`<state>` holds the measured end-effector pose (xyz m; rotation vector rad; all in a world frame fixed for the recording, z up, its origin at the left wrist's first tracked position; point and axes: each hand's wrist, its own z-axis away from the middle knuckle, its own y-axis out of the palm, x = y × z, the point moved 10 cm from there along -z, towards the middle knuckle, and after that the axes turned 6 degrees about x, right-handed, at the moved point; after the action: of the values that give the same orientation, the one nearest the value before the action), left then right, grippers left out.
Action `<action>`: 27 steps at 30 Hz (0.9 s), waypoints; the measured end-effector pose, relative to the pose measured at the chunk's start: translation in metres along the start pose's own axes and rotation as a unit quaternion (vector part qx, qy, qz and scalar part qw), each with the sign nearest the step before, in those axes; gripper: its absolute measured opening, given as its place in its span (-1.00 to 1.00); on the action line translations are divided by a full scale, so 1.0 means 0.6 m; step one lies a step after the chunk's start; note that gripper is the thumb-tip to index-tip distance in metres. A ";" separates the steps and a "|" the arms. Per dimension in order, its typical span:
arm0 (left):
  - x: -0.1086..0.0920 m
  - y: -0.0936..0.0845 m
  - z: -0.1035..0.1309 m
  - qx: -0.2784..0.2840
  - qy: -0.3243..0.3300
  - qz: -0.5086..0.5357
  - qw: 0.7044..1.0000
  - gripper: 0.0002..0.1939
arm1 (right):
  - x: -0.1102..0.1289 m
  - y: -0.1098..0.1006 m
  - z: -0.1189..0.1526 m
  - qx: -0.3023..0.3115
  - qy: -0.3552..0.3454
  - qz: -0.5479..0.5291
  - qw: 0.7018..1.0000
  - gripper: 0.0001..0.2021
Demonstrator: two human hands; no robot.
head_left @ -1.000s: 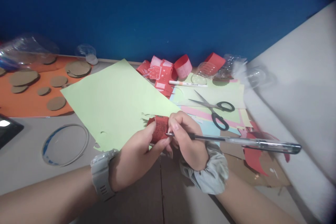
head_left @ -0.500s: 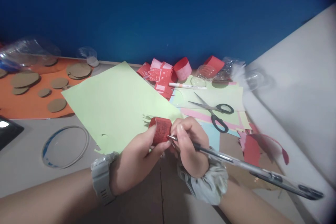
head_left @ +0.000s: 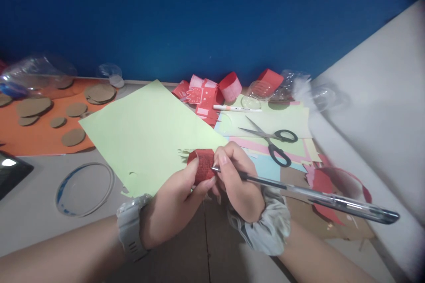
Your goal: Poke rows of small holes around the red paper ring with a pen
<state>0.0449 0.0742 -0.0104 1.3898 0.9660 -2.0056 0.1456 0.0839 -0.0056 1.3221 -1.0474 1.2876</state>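
Observation:
In my left hand (head_left: 175, 199) is a small red paper roll (head_left: 204, 168), its outer face covered with dark pen lines. The thumb lies over its left end and a finger supports it from below. My right hand (head_left: 239, 181) is closed around a clear ballpoint pen (head_left: 308, 195), whose metal tip meets the right side of the roll. The pen's far end slants out to the right. A pale green sheet (head_left: 149, 128) with ragged cut edges lies just behind both hands.
Open scissors (head_left: 270, 137) rest on coloured papers at right. Red paper rings (head_left: 230, 87) and a white marker (head_left: 237, 108) lie behind. Cardboard discs (head_left: 73, 137) sit on an orange sheet (head_left: 20, 137) at left, near a tape ring (head_left: 59, 185). A white wall (head_left: 392, 97) bounds the right.
The pen's far end has risen and its tip sits slightly higher on the roll. My left hand keeps hold of the roll; the view has shifted slightly.

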 end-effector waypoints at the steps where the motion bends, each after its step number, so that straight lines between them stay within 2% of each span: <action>1: 0.001 0.000 0.000 -0.001 -0.006 -0.004 1.000 -0.86 | 0.000 0.000 0.000 -0.001 0.002 0.001 1.000 -0.73; 9: 0.003 0.001 0.000 -0.003 0.000 -0.016 1.000 -0.83 | -0.001 0.003 -0.002 0.022 0.014 0.016 1.000 -0.71; 15: 0.001 -0.001 0.000 -0.003 -0.006 -0.032 0.999 -0.81 | -0.007 -0.004 0.000 -0.015 0.024 0.003 1.000 -0.73; 21: 0.000 -0.004 -0.001 -0.012 0.012 -0.038 0.999 -0.87 | -0.002 0.002 -0.001 0.015 0.023 0.030 0.999 -0.71; 27: -0.003 -0.004 -0.001 -0.007 0.017 -0.030 0.999 -0.84 | -0.002 -0.001 -0.001 0.003 0.017 0.015 1.000 -0.72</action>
<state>0.0442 0.0758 -0.0081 1.4068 1.0445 -2.0209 0.1462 0.0846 -0.0069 1.2891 -1.0442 1.3319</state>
